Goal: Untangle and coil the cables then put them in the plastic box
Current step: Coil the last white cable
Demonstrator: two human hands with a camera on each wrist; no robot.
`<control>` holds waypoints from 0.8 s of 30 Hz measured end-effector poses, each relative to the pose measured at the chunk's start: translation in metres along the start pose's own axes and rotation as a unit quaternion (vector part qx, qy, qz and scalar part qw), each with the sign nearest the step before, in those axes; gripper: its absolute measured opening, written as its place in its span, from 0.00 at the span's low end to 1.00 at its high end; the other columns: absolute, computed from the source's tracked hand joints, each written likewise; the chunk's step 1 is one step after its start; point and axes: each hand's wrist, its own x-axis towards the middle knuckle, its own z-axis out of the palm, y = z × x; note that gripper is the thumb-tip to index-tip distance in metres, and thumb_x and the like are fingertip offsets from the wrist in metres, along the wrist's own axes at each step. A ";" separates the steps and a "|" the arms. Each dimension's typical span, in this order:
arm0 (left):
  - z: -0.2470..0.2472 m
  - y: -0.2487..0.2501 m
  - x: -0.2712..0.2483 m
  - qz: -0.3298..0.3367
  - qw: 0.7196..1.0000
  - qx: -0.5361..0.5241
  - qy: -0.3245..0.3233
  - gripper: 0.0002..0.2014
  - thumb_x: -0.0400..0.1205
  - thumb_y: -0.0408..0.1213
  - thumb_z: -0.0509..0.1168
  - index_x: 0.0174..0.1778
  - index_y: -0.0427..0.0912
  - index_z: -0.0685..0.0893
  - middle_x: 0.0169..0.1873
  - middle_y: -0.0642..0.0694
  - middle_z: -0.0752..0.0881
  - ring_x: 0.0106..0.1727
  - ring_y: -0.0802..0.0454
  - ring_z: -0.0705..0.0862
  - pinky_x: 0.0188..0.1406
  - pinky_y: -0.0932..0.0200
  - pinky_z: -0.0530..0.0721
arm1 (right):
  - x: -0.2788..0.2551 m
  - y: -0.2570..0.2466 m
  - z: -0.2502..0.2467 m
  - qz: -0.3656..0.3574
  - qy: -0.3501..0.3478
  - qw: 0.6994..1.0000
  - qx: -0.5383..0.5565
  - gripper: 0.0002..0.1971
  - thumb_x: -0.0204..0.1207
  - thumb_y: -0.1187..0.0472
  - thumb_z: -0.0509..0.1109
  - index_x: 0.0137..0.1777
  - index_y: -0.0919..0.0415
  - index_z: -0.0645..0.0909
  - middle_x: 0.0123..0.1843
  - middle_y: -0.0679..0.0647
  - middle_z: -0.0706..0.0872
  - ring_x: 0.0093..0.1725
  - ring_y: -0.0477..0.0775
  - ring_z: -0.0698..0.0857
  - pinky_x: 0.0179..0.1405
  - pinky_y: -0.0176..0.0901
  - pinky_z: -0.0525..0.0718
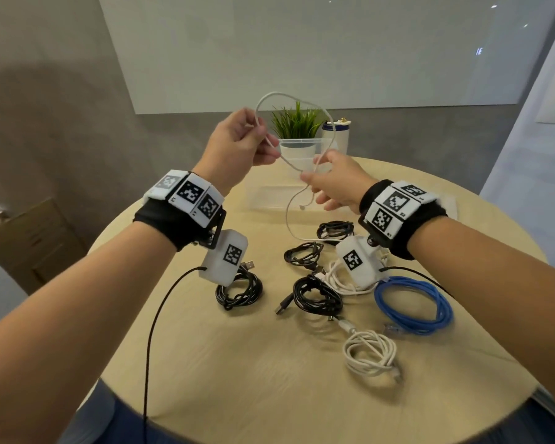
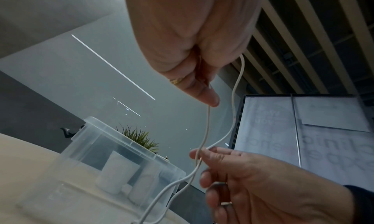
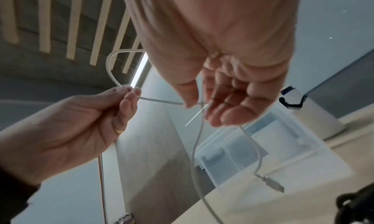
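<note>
Left hand (image 1: 237,145) has a pinch grip on the white cable (image 1: 290,163), right hand (image 1: 337,184) pinches it lower down, so there's a loop up in the air between them. Plastic box (image 1: 302,145) sits behind on the tabletop (image 1: 237,363), coiled cables (image 1: 318,296) lying nearer

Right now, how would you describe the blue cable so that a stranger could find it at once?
Start at the round wooden table and look at its right side, just under the person's right forearm. There the blue cable lies flat in a wide loose coil, beside the black cable coils and above a white cable coil. It is the only blue one.
</note>
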 end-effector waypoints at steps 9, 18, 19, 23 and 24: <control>0.003 0.007 0.000 -0.017 0.997 -0.072 0.011 0.09 0.88 0.31 0.55 0.42 0.39 0.74 0.29 0.46 0.87 0.27 0.55 0.85 0.32 0.63 0.85 | 0.002 -0.001 0.007 -0.064 0.072 0.968 0.232 0.12 0.78 0.73 0.66 0.50 0.56 0.71 0.52 0.62 0.85 0.50 0.57 0.90 0.49 0.51 0.90; 0.010 0.019 0.003 -0.013 0.990 -0.142 0.010 0.08 0.89 0.29 0.52 0.45 0.38 0.73 0.33 0.43 0.86 0.30 0.55 0.85 0.33 0.65 0.85 | -0.017 -0.007 0.019 -0.158 -0.086 0.983 0.030 0.05 0.81 0.64 0.68 0.50 0.55 0.85 0.49 0.49 0.88 0.41 0.33 0.81 0.37 0.23 0.75; 0.011 0.020 0.003 -0.011 0.989 -0.150 0.010 0.08 0.89 0.29 0.51 0.45 0.38 0.72 0.33 0.43 0.87 0.30 0.55 0.85 0.33 0.65 0.85 | -0.016 -0.004 0.019 -0.148 -0.086 0.985 0.007 0.06 0.82 0.63 0.67 0.49 0.54 0.85 0.49 0.49 0.88 0.43 0.35 0.81 0.38 0.26 0.75; 0.008 0.026 0.005 -0.001 0.983 -0.180 0.040 0.07 0.89 0.30 0.52 0.45 0.38 0.72 0.31 0.43 0.87 0.28 0.55 0.85 0.32 0.66 0.85 | -0.011 0.011 0.019 -0.097 -0.090 0.991 -0.036 0.07 0.83 0.61 0.65 0.47 0.56 0.85 0.47 0.52 0.89 0.43 0.45 0.83 0.40 0.35 0.76; 0.008 0.027 0.006 -0.002 0.983 -0.176 0.059 0.07 0.88 0.29 0.53 0.45 0.38 0.72 0.31 0.43 0.87 0.28 0.55 0.85 0.31 0.66 0.85 | -0.010 0.012 0.018 -0.084 -0.079 0.993 -0.016 0.08 0.84 0.61 0.65 0.47 0.58 0.85 0.44 0.53 0.90 0.41 0.46 0.84 0.40 0.37 0.77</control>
